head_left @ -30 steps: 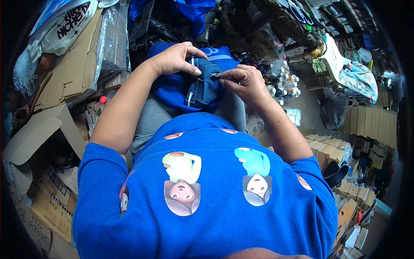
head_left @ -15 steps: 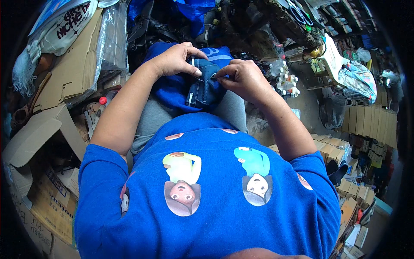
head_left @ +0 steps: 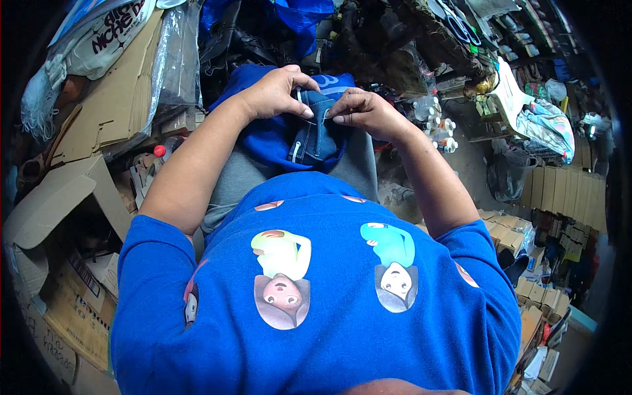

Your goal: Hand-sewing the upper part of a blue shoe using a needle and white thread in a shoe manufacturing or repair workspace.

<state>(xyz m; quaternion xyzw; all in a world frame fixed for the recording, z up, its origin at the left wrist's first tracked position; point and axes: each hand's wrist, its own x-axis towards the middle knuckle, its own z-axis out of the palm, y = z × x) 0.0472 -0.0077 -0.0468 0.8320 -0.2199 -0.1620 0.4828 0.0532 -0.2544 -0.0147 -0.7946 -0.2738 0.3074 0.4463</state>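
Note:
A dark blue fabric piece [head_left: 318,135] with pale stitching and white cord-like bits along its edges lies over a bright blue cloth [head_left: 257,141] on my lap. It resembles a shoe upper, though its exact kind is unclear. My left hand [head_left: 280,94] pinches its upper left edge between thumb and fingers. On the other side my right hand [head_left: 370,113] has thumb and forefinger closed at the upper right edge, where a short white strand [head_left: 326,113] shows. The two pinches sit close together, with the fabric bent between them.
Flattened cardboard [head_left: 115,99] and an open carton [head_left: 52,204] stand at the left, near a red-capped bottle [head_left: 160,151]. Several white bottles [head_left: 442,125] stand at the right, before a white chair [head_left: 510,92] draped with cloth. Stacked boxes [head_left: 507,230] lie farther right.
My right hand has shifted slightly left and up, with its fingers straighter. The fabric piece between my hands is now folded more sharply. My left hand keeps its pinch.

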